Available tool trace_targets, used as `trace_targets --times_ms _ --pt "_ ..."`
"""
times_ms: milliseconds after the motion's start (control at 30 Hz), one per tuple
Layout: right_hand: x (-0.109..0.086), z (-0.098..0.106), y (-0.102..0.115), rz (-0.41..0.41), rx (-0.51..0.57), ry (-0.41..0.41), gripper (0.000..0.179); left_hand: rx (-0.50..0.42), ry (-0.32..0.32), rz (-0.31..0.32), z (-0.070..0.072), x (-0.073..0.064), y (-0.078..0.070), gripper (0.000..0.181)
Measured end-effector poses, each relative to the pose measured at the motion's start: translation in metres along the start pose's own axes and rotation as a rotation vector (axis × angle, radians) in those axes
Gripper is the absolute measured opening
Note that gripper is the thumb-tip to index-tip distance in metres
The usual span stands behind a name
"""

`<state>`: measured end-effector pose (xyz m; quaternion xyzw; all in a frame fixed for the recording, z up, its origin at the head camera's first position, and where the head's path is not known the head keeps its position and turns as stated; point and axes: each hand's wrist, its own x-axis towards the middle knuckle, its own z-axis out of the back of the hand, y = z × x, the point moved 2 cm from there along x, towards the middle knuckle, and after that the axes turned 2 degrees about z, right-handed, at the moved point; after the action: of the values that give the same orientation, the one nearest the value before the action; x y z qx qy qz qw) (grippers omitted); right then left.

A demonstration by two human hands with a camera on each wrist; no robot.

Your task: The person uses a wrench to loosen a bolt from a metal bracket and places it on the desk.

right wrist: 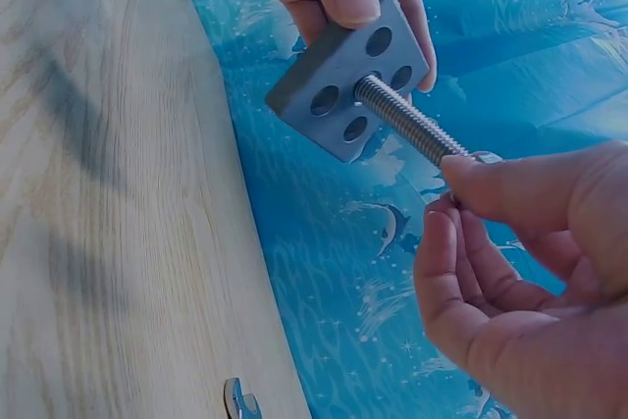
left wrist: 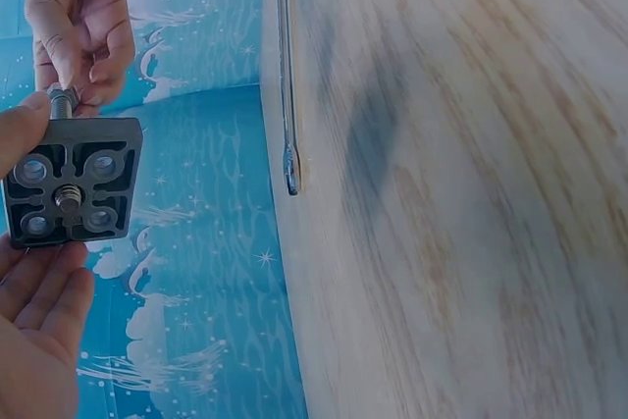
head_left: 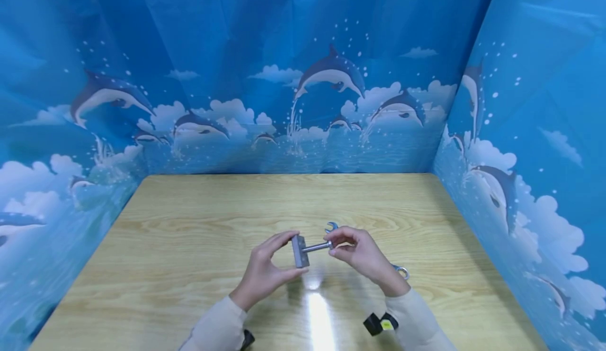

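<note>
Above the table, my left hand (head_left: 266, 268) grips a square grey plate (head_left: 300, 251) by opposite edges, thumb on one side and fingers on the other. The plate has a hole near each corner. A threaded bolt (right wrist: 412, 123) runs through its middle, and the bolt's tip (left wrist: 68, 199) pokes out of the ribbed face in the left wrist view. My right hand (head_left: 362, 252) pinches the bolt's far end between thumb and fingertips, partly covering the nut or head there. Beneath the right hand lies a wrench (head_left: 402, 272), its middle hidden by that hand in the head view.
The wood-grain table (head_left: 199, 209) stretches out under both hands. Blue curtains (head_left: 227, 51) printed with dolphins and clouds stand along its back and sides. A black strap piece with a yellow label (head_left: 387, 324) is at the right sleeve.
</note>
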<state>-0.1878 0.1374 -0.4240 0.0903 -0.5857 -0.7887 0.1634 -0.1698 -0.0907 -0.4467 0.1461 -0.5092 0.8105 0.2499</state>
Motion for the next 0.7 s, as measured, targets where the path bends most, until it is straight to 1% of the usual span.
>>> trace_targets --times_ms 67,133,300,400,600,700 --pt "-0.0001 0.0002 0.0002 0.014 0.022 0.004 0.030 0.005 -0.001 -0.002 0.0004 0.0005 -0.0004 0.073" --pt "-0.0001 0.0006 0.0003 0.012 0.017 0.010 0.034 0.007 -0.004 -0.004 0.0006 0.0008 -0.0006 0.072" --pt "0.0013 0.0009 -0.0028 -0.046 0.001 0.013 0.039 0.011 -0.011 -0.017 0.0007 0.0010 -0.0007 0.073" --pt "0.0021 0.0011 -0.0034 -0.076 0.027 -0.002 0.039 0.010 -0.011 -0.025 0.0005 0.0010 -0.0008 0.074" --pt "0.0038 -0.0001 -0.0058 -0.158 0.053 -0.007 0.045 0.015 -0.006 -0.015 0.0009 0.0005 -0.0016 0.074" --pt "0.0039 -0.0008 -0.0059 -0.181 0.056 -0.009 0.045 0.023 -0.002 -0.011 0.0012 0.0003 -0.0022 0.074"
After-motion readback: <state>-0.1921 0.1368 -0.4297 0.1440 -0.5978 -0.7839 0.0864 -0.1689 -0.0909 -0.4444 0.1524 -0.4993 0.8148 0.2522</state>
